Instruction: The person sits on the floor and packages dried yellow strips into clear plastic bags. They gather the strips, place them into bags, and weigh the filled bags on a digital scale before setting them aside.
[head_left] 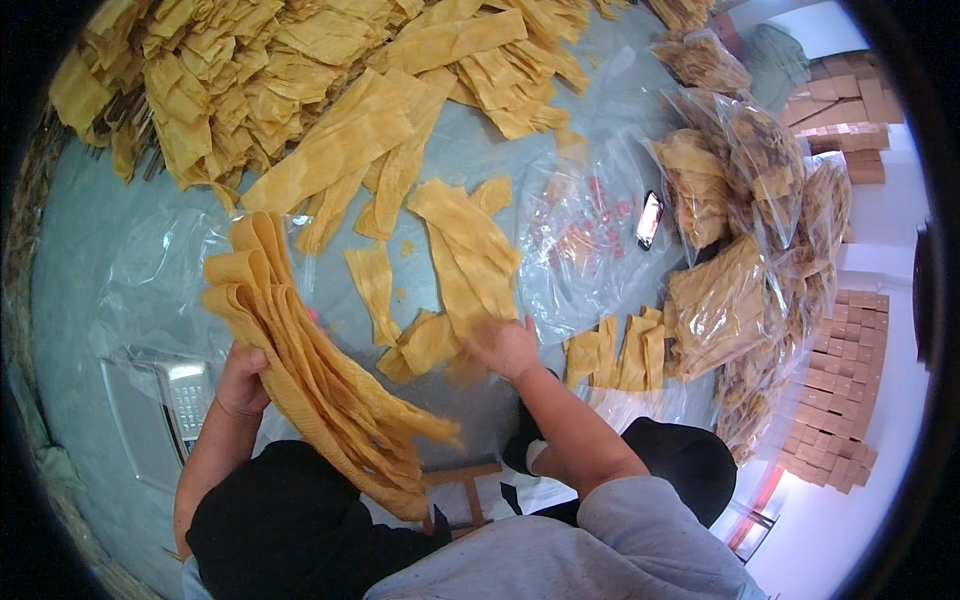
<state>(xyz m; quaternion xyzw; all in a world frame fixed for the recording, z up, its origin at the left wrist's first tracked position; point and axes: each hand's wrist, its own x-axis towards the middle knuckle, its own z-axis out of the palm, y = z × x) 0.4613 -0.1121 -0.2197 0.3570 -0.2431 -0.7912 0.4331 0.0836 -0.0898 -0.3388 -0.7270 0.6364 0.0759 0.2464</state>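
Observation:
A thick bundle of folded yellow sheets, which look like dried tofu skin, stands tilted over my lap. My left hand is closed around its left side, thumb in front, most of the fingers hidden behind it. To the right, my right hand reaches down to the lower end of some loose tofu skin sheets on the floor. Motion smears its fingertips, so whether they grip a sheet does not show. Shorter pieces lie between the bundle and those sheets.
A large heap of tofu skin spreads across the far left. Filled clear bags line the right side, near a phone and a flat plastic bag. A scale with a keypad sits at left. Stacked cartons stand far right.

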